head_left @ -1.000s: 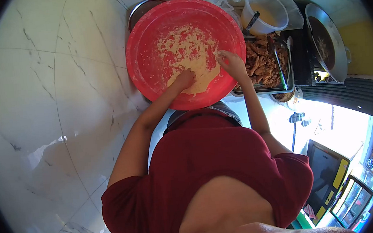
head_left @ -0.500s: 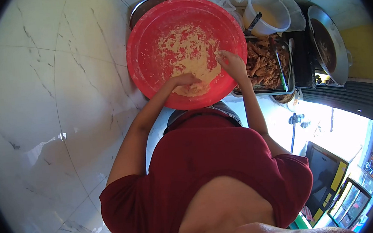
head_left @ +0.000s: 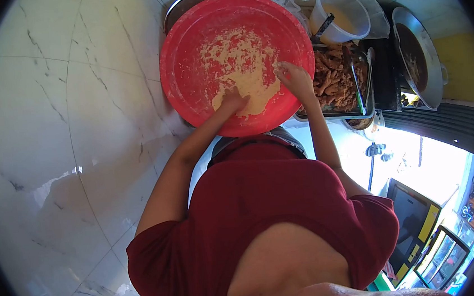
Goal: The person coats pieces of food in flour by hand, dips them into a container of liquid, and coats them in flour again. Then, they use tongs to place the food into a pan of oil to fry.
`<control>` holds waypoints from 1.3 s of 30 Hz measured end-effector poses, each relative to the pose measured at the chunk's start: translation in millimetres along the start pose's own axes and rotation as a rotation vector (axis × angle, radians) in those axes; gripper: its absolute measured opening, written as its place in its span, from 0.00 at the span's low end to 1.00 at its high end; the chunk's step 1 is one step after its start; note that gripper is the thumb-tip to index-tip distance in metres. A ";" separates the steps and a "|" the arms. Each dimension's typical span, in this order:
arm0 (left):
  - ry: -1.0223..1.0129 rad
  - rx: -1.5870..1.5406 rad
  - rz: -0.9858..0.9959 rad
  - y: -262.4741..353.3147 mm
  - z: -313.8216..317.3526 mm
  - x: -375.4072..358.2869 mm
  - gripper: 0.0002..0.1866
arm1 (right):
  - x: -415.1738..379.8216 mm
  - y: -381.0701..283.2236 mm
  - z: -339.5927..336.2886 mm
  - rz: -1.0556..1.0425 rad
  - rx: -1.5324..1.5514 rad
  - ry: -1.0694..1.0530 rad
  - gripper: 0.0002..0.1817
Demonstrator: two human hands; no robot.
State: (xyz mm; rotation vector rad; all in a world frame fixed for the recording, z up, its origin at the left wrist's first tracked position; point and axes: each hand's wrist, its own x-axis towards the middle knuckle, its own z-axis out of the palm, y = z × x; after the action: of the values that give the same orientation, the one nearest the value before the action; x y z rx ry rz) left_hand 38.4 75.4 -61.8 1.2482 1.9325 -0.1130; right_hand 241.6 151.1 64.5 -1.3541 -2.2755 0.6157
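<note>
A wide red basin [head_left: 179,68] has pale yellow, crumbly flour-like material [head_left: 251,82] spread over its bottom. My left hand [head_left: 234,100] reaches into the near part of the basin, its fingers spread on the crumbly layer. On the basin's right side my right hand [head_left: 294,80] is raised over the inner wall, thumb and fingers drawn together in a pinch. Whatever lies between those fingertips is too small to make out.
Right of the basin, a tray of brown fried pieces [head_left: 332,77] holds metal tongs [head_left: 370,71]. Behind it stands a white tub [head_left: 361,10] of yellowish liquid. Farther right is a large pan [head_left: 433,83] with dark liquid. A tiled wall [head_left: 32,126] fills the left.
My left hand has shifted slightly up and to the left on the crumbly layer, and its fingers have turned to point away from me. My right hand has hardly moved.
</note>
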 end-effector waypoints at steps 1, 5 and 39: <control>0.018 0.034 0.057 2.4 9.4 4.1 0.40 | 0.7 2.9 2.6 0.003 0.000 -0.007 0.15; -0.053 0.207 0.326 -0.3 62.9 34.3 0.34 | 0.2 1.9 2.0 -0.019 -0.008 0.005 0.14; -0.522 -0.394 0.504 6.1 -13.9 9.2 0.23 | 0.6 2.0 2.1 0.022 -0.007 -0.049 0.15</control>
State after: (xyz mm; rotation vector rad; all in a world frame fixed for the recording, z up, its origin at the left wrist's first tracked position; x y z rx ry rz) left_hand 33.6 91.7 -56.7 1.2425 1.0943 0.1795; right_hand 241.6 152.1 61.7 -1.3837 -2.3054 0.6558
